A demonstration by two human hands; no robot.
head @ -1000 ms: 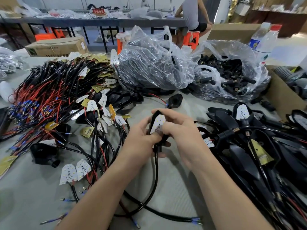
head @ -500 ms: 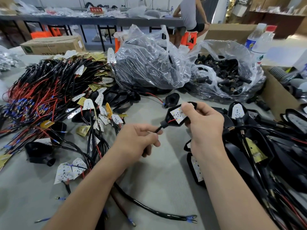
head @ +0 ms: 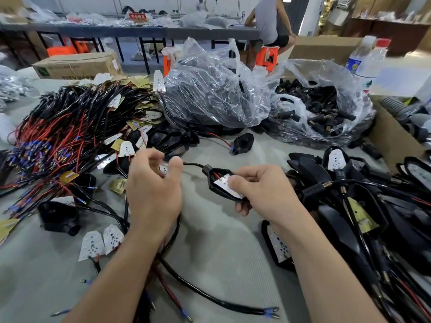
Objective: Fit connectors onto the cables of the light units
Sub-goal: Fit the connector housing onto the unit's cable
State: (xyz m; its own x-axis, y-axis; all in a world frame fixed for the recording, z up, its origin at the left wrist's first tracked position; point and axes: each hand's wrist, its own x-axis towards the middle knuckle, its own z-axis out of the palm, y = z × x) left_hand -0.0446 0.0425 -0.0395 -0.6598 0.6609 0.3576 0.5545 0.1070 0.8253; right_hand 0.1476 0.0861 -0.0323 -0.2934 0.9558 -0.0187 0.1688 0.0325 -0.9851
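At the centre of the frame, the right hand (head: 263,194) grips 1 light unit (head: 213,187), thumb pressed on its white LED board (head: 222,183) and fingers curled under the black housing, lifted just above the table (head: 210,243). Its cable (head: 193,164) leaves the housing's neck towards the left hand (head: 151,197), whose curled fingers and thumb appear to close round it, though blur hides how firmly. Below that hand the cable loops to the lower right, ending in 2 blue crimped terminals (head: 271,313).

The unit looks light and rigid, best held by the housing's edges since the board and its thin red lead seem fragile. The cable looks limp and smooth, so gripping close to the terminals should steady it. The bag of connectors (head: 321,108) lies at the upper right.
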